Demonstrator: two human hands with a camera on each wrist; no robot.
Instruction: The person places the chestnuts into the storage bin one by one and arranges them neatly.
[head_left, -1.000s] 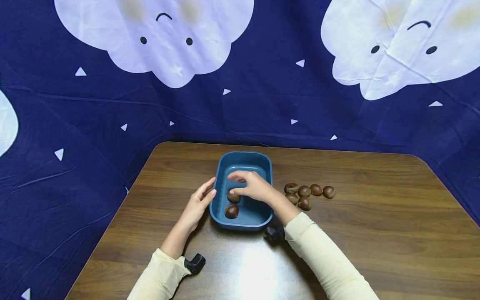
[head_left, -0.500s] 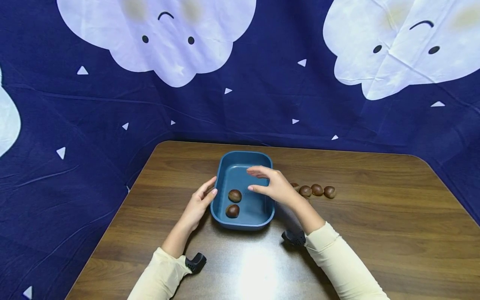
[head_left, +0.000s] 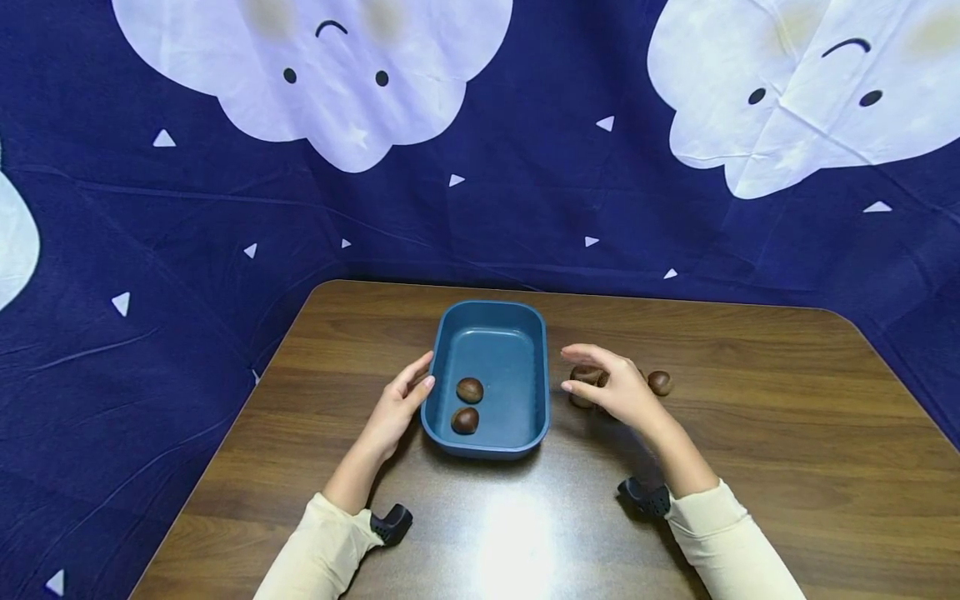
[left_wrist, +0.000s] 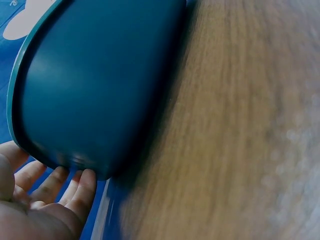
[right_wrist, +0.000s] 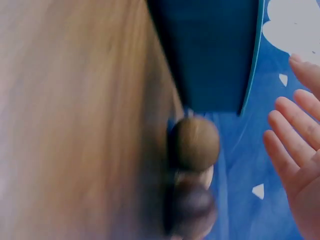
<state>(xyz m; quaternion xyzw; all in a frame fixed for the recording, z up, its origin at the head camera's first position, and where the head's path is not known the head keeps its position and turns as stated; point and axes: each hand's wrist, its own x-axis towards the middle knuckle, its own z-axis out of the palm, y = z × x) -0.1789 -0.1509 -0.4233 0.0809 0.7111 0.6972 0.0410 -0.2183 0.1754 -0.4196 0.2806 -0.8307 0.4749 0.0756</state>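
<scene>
A blue rectangular tub stands on the table with two brown chestnuts inside, one chestnut just behind the other chestnut. My left hand touches the tub's left wall with its fingertips; in the left wrist view the fingers lie against the wall. To the right of the tub, my right hand hovers over a group of loose chestnuts, thumb and fingers spread apart, holding nothing. It hides part of that group. Two chestnuts show blurred in the right wrist view, apart from the right hand's fingers.
The brown wooden table reaches back to a dark blue cloth printed with white clouds. A black wrist camera sits at the left wrist and another black camera at the right wrist.
My right hand has moved right, out from above the tub to over the loose chestnuts. Both chestnuts in the tub stay in place. My left hand keeps its place at the tub wall.
</scene>
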